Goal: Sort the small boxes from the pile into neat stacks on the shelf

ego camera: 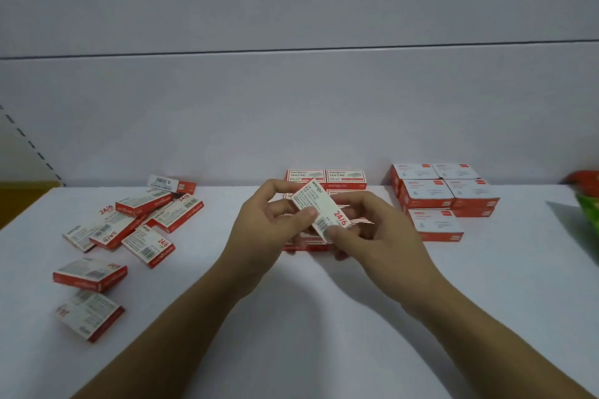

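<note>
In the middle of the frame I have both hands up over the white shelf (308, 317), holding one small staple box (321, 209) between them. My left hand (269, 236) pinches its near left edge with thumb and forefinger, the other fingers curled behind it; my right hand (372, 236) pinches the lower end, thumb on the printed face near the barcode. The box is tilted, its white back face toward me, with "24/6" in red at the lower right end and the brand name at the upper end. Right behind my hands, against the back wall, I see the neat stack of staple boxes (325, 176), two side by side on the top layer with red-bordered faces; its lower part is mostly hidden by my fingers. To the left of centre lies the loose pile of boxes (136, 220), overlapping at odd angles, with two more boxes (89, 295) lying apart from it nearer the lower left. To the right of centre I see a separate block of white-topped boxes with red sides (444, 194), stacked in tidy rows. At the far right edge there is a green and red package (588, 204), cut off by the frame.
</note>
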A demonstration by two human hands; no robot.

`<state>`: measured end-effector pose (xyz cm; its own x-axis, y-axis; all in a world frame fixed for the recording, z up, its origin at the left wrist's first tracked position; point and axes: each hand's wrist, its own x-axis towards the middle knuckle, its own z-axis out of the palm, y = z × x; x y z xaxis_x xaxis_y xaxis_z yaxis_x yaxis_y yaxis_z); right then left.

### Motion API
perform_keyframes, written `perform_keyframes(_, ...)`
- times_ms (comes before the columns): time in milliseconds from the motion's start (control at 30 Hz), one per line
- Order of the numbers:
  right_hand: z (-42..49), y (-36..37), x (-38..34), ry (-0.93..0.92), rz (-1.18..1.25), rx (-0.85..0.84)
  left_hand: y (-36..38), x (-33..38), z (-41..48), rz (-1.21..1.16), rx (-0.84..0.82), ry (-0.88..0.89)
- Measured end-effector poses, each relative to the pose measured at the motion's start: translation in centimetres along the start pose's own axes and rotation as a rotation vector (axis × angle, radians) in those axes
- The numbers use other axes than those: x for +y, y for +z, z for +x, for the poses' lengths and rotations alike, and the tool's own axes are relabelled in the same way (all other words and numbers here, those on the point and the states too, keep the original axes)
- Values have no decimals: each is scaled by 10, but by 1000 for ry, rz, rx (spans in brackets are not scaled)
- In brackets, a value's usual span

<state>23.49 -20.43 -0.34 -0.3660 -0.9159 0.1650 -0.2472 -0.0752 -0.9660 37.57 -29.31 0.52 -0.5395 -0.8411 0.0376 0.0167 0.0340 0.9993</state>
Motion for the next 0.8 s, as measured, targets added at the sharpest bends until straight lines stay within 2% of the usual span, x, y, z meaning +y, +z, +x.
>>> perform_keyframes(133, -2, 3, -4, 84, 246, 146, 2, 0, -2, -7, 48, 145)
perform_keyframes(267, -5, 4, -8, 194, 372, -12, 2, -9, -3, 509, 188, 660)
perform_keyframes(333, -6, 7, -9, 207, 392, -36, 3, -13, -3, 646, 197, 781)
perform_keyframes(433, -4, 7, -9, 173, 340, 25, 2, -16, 1, 776, 181, 897)
perform_keyframes(633, 1, -3, -11, 240, 441, 11, -2, -18, 3, 839, 82, 817)
perform_keyframes(800, 4, -5, -13, 231, 496, -1, -12, -18, 8, 875, 60, 840)
